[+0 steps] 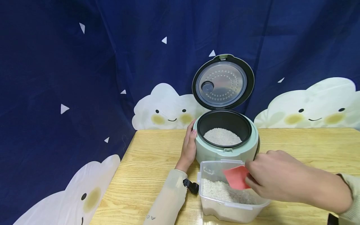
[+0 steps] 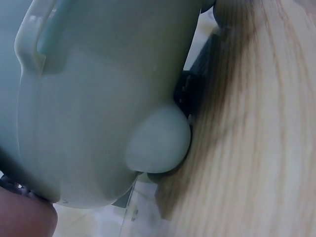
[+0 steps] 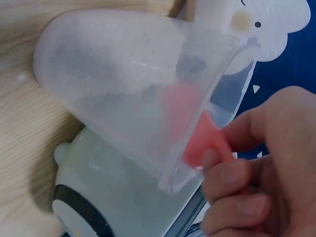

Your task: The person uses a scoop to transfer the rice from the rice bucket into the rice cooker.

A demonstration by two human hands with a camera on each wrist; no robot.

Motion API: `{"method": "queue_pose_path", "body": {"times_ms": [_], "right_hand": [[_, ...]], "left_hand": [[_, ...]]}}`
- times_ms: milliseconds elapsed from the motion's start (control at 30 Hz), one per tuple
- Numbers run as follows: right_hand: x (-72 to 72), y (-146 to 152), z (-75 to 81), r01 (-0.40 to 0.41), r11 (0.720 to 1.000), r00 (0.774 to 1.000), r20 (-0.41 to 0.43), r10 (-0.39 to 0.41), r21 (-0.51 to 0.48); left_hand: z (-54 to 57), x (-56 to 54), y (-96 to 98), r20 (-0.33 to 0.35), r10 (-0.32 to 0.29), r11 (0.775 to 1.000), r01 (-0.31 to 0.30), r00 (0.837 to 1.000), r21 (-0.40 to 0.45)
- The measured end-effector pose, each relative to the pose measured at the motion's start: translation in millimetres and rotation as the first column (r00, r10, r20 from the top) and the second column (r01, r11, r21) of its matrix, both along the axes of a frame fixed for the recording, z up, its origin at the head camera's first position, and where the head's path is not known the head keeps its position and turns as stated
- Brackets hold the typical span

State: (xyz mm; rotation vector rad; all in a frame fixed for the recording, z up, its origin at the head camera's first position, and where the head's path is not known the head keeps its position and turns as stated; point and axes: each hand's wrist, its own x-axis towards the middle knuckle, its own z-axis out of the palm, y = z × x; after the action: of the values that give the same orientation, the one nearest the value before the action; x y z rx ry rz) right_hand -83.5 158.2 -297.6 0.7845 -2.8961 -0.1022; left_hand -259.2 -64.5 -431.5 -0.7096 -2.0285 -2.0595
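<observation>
A pale green rice cooker (image 1: 208,149) stands with its round lid (image 1: 229,78) raised. White rice (image 1: 223,137) lies in its dark inner pot. Against the cooker's left side rests my left hand (image 1: 189,148), fingers extended along the wall; only a bit of that hand shows in the left wrist view. My right hand (image 1: 277,175) grips the handle of a pink scoop (image 1: 237,178) over a clear plastic container (image 1: 222,211) in front of the cooker. Rice (image 1: 219,190) covers the container's bottom. The right wrist view shows the scoop's head (image 3: 202,140) partly behind the container's wall.
The wooden table (image 1: 157,147) extends to both sides of the cooker. Behind it hangs a dark blue curtain (image 1: 157,59) with white clouds and triangles. A small black device (image 1: 191,186) is at the left sleeve, beside the container.
</observation>
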Motion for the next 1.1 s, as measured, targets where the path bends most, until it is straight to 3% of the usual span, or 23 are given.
{"method": "queue_pose_path", "body": {"times_ms": [333,600,900,1100], "right_hand": [[-5.5,-23.8,-8.1,0.008,0.993,0.993,0.119,-0.022,0.118],[-9.7,-36.9,-20.0,-0.005,0.981,0.999,0.032,-0.002,0.194],[-16.4,-44.5,-30.5,-0.007,0.967,0.984,0.173,-0.039,0.255],[-19.2,-42.8,-39.3,-0.069,0.970,0.981,0.193,0.024,0.231]], "left_hand": [[-0.1,-0.4,0.2,-0.001,0.008,1.000,-0.008,1.000,-0.002],[-1.2,-1.3,-0.3,0.007,0.010,1.000,-0.010,1.000,-0.013],[-0.6,-0.1,0.5,-0.004,0.024,1.000,-0.024,1.000,-0.019],[-0.6,-0.3,0.2,-0.002,0.020,1.000,-0.020,1.000,-0.021]]}}
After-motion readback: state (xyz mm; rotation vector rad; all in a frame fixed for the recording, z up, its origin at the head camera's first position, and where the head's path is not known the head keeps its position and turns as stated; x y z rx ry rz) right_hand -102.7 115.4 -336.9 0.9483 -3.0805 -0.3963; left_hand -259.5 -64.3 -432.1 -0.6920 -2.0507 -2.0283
